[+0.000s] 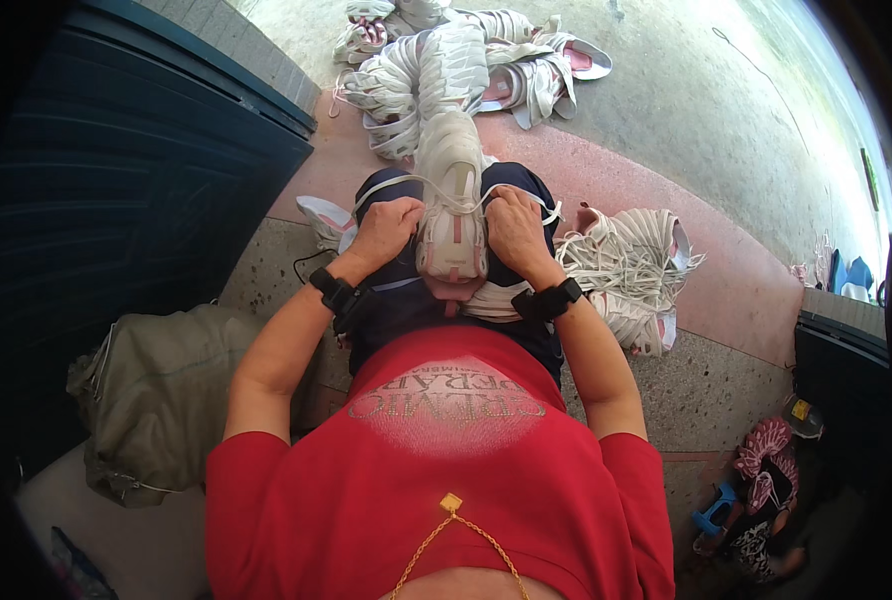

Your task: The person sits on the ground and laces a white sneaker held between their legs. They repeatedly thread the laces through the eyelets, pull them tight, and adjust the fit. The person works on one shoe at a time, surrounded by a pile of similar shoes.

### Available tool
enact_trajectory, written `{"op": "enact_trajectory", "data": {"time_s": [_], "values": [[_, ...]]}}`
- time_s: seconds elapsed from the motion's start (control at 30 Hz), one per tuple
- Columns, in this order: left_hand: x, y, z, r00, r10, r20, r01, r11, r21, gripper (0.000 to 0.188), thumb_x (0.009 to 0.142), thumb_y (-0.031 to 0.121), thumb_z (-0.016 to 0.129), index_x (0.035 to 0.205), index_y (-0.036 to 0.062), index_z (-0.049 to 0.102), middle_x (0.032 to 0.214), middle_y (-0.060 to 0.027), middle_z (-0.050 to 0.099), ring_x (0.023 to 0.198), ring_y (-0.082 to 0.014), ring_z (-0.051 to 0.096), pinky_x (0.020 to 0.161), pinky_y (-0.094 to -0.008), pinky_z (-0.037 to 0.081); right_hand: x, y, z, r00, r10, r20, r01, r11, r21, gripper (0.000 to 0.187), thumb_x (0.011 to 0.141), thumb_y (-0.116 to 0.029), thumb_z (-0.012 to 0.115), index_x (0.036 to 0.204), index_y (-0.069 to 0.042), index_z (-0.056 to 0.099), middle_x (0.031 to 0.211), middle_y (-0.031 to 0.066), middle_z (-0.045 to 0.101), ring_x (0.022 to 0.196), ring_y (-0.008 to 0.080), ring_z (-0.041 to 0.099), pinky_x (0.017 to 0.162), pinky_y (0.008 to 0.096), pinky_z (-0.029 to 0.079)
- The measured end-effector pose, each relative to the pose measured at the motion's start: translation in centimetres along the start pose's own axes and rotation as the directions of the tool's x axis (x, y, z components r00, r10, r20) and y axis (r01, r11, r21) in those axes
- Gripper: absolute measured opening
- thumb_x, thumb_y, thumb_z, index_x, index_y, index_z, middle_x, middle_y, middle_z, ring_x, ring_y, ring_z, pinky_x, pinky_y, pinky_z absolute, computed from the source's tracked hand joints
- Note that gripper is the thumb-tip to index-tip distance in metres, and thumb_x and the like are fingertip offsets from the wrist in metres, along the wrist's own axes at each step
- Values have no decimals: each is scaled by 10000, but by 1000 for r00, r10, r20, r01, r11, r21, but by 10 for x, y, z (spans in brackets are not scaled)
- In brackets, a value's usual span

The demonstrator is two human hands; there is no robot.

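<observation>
A white shoe upper [452,240] with pink trim lies upright along my lap, between my knees. A white shoelace [442,196] crosses over it, and its strands run out to both sides. My left hand [391,230] is closed in a pinch on the lace at the upper's left edge. On the opposite edge my right hand [516,230] has its fingers curled round the other lace strand, and a loose end sticks out beyond it. The fingertips are partly hidden in both hands.
A pile of nested white shoe uppers [451,70] lies ahead on the floor. More laced uppers [631,265] are stacked beside my right knee. A grey-green sack [171,385] stands at my left, near a dark blue door [126,170]. Pink patterned footwear [766,450] lies at the lower right.
</observation>
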State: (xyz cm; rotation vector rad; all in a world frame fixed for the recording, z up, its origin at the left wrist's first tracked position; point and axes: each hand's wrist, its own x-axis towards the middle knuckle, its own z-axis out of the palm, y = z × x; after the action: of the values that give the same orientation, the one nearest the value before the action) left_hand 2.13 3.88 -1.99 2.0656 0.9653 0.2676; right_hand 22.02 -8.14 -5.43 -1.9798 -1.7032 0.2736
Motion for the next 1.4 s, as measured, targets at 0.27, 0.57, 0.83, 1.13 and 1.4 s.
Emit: {"op": "enact_trajectory", "data": {"time_s": [0.27,0.57,0.83,1.13,1.4], "values": [[5,4,6,994,106,-38,-86,929,361,163,871,200,515,870,79,624,810,-146,650,760,-364,625,646,-439,495,5,-8,-1,966,-249,-68,231,951,-207,167,777,-114,532,890,-35,627,1108,104,571,1111,270,490,906,405,349],[17,17,0,854,497,153,-472,616,631,42,759,100,538,756,69,567,748,-82,546,826,-281,564,694,-414,434,1,-14,-3,985,-14,-170,-7,993,-122,109,760,-212,645,831,-129,655,861,21,549,885,218,512,745,373,353],[21,20,6,915,353,196,-386,626,678,44,745,118,571,743,82,596,824,-67,596,854,-262,555,710,-402,397,0,-9,3,984,-56,-172,33,990,-137,151,752,-241,646,693,-104,622,753,36,552,824,225,513,710,381,344],[-12,37,21,952,304,-45,-184,679,711,226,760,286,663,890,103,634,864,-22,582,898,-237,498,723,-401,378,-9,-25,-14,996,-8,91,26,982,-188,188,813,-263,592,868,-84,616,844,79,565,870,268,520,731,392,371],[1,-6,12,952,292,90,-305,882,359,192,779,164,620,919,32,627,906,-89,601,892,-301,525,794,-389,456,-9,-8,-2,995,-75,70,75,997,-3,198,798,-130,558,965,-70,643,863,64,577,874,251,533,756,392,383]]}}
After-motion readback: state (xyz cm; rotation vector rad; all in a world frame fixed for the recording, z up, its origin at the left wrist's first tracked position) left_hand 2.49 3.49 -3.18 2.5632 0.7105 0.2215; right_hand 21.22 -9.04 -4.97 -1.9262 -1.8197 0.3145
